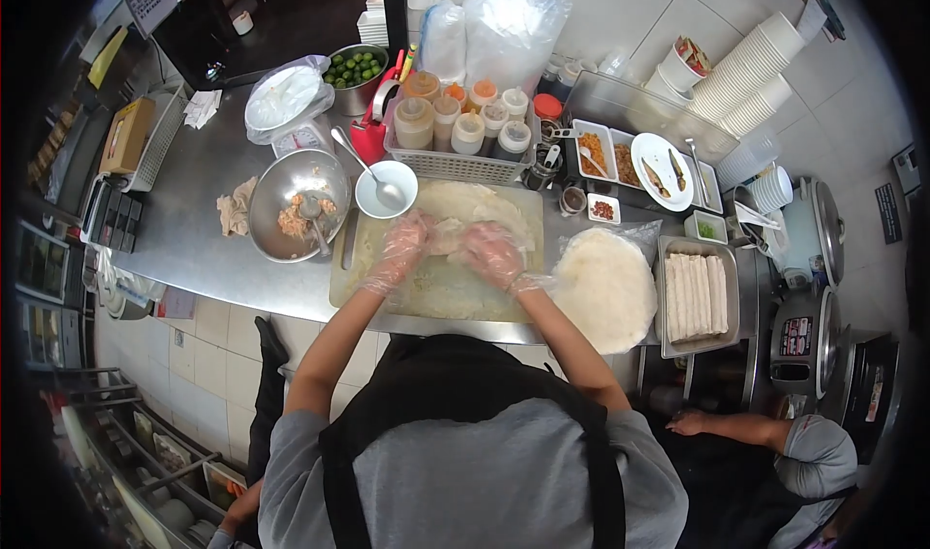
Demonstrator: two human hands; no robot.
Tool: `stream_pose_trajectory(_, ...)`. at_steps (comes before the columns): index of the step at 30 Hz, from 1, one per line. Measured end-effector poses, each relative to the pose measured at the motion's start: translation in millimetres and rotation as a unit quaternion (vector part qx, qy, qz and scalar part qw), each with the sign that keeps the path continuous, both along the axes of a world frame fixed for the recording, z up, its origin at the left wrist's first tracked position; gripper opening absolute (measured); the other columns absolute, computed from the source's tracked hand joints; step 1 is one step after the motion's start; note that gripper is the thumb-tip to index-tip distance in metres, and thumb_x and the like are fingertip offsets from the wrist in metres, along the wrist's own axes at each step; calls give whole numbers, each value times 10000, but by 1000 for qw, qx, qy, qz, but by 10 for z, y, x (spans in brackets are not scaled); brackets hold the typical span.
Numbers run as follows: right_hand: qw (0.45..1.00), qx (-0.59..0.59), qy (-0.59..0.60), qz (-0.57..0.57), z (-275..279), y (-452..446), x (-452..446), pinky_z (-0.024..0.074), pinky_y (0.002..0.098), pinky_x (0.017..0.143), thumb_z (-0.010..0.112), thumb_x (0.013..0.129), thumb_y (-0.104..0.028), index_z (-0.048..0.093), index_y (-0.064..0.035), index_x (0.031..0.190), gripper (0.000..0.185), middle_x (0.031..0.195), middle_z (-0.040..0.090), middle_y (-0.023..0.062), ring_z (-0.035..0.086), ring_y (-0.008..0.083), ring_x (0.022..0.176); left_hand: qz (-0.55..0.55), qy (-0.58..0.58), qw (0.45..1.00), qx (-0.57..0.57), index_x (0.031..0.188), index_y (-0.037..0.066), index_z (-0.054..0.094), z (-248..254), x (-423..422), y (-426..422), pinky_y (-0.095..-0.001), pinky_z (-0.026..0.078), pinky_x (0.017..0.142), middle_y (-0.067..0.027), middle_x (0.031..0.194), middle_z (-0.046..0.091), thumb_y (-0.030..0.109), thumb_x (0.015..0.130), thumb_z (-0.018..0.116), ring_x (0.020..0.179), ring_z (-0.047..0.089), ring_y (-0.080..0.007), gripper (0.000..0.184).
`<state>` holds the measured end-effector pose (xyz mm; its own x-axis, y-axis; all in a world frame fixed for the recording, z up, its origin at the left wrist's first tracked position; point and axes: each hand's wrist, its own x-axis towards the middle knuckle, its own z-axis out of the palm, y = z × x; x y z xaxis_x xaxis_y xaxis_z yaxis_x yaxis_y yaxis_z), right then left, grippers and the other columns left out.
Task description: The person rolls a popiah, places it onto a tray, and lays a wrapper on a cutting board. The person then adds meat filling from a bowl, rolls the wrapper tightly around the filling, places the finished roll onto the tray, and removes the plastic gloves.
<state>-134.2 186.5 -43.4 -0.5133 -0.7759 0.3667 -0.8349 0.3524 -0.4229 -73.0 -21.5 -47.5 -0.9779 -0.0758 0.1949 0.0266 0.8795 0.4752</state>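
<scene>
My left hand, in a clear plastic glove, has its fingers curled on the near edge of a thin pale wrapper sheet. Opposite it, my gloved right hand pinches the same sheet. The wrapper lies on a pale cutting board, and any filling inside the fold is hidden by my hands. Just beyond my left hand stands a white bowl with a spoon in it. A steel bowl to the left holds pinkish minced filling and a spoon. A stack of round wrappers sits right of the board.
Pale rolls fill a metal tray at right. Behind the board, a basket holds several sauce bottles. Nearby are a white plate, a bowl of green limes and stacked cups. Another person's arm is at lower right.
</scene>
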Motion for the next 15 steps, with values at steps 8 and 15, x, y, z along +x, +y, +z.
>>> stream_pose_trajectory(8,987,120,-111,-9,0,-236,-76,442,429,864,703,688,-184,595,-60,1003,356,1024,582,156,546,345,996,-131,-12,989,74,1014,76,648,190,-600,102,-389,460,859,-148,1027,633,152,820,540,980,598,-312,235)
stream_pose_trajectory(15,984,114,-136,1,68,-338,-71,456,423,849,718,655,-170,628,-61,943,321,1010,596,148,567,340,963,-280,-183,940,73,933,75,695,153,-1086,-14,-360,451,872,-152,1000,656,268,845,513,958,614,-290,280)
